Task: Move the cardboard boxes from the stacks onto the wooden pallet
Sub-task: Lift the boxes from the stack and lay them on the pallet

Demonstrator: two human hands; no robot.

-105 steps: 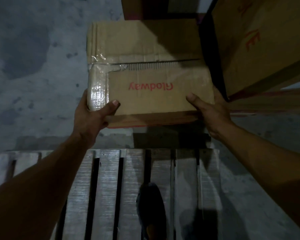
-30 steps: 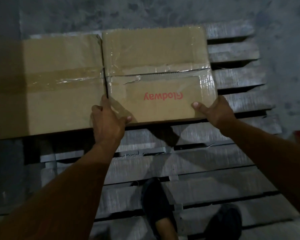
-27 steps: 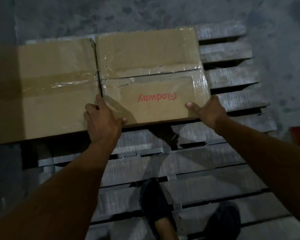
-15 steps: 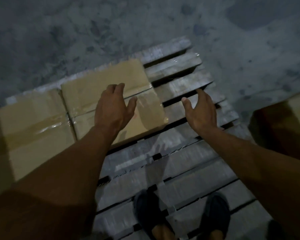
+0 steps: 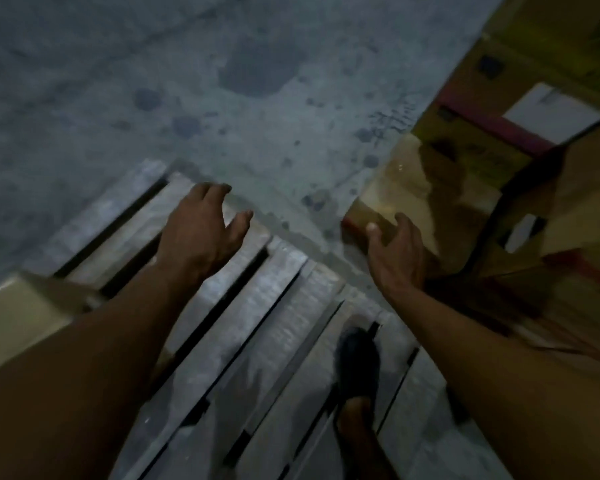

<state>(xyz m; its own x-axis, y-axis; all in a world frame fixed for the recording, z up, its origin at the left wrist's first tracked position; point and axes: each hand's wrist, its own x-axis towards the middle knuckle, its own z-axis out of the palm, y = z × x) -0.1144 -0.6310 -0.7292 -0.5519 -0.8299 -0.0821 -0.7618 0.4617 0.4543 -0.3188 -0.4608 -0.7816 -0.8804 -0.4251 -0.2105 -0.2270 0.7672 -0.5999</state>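
Over pallet (image 5: 257, 306) edge, L hand (image 5: 201, 233) & R hand (image 5: 395, 251) empty.

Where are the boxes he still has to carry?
The stacked boxes are at the right of the head view, on the grey floor just past the wooden pallet. The open right hand is in front of the nearest one.

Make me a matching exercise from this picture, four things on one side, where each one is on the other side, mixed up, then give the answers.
Things:
1. left hand
2. right hand
3. shoe
4. box on the pallet

Places:
A. far left edge of the view, resting on the slats
B. open, in front of the stacked boxes
C. open, above the wooden pallet near its far edge
D. standing on the slats, lower middle

Pairs: 1-C, 2-B, 3-D, 4-A
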